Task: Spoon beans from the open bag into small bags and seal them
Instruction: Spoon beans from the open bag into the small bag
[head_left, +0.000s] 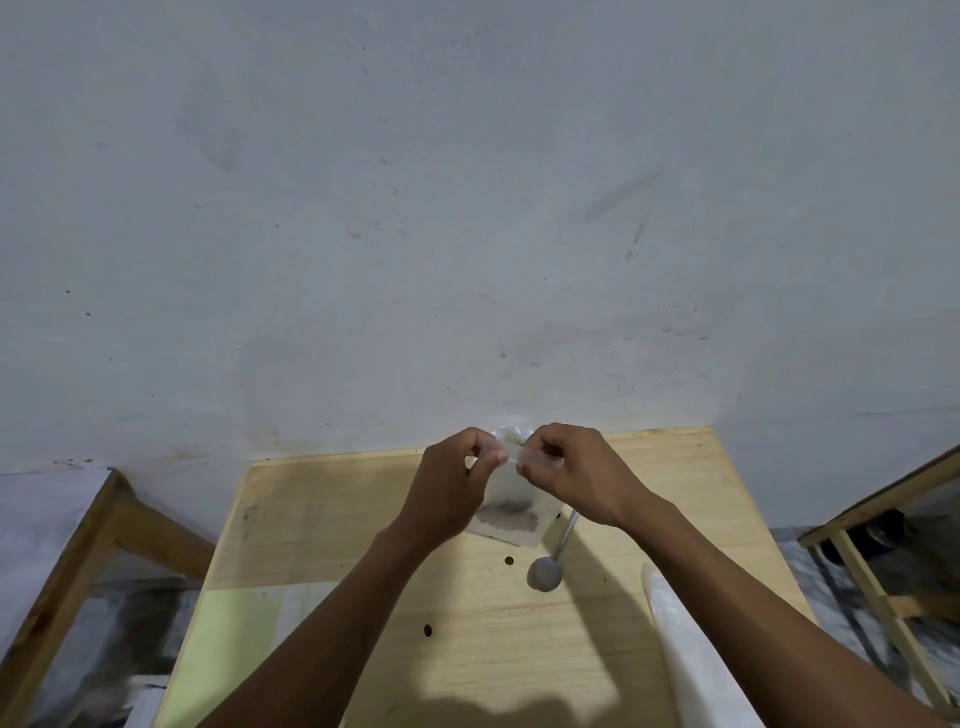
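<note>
A small clear plastic bag (511, 512) with dark beans at its bottom hangs above the wooden table (363, 519). My left hand (449, 486) pinches the bag's top edge on the left, and my right hand (576, 475) pinches the same edge on the right, fingertips nearly meeting. A metal spoon (550, 564) lies on the table just below the bag, bowl toward me. A white plastic bag (691, 660) lies along the table's right side, partly under my right forearm; its opening is not visible. Two loose beans, one bean (509, 560) and another bean (427, 630), lie on the table.
A grey wall stands directly behind the table. Another bit of white plastic (511, 431) shows behind my hands at the table's far edge. Wooden frames stand at the left (67, 551) and at the right (872, 525). A pale green sheet (234, 639) lies at the table's near left.
</note>
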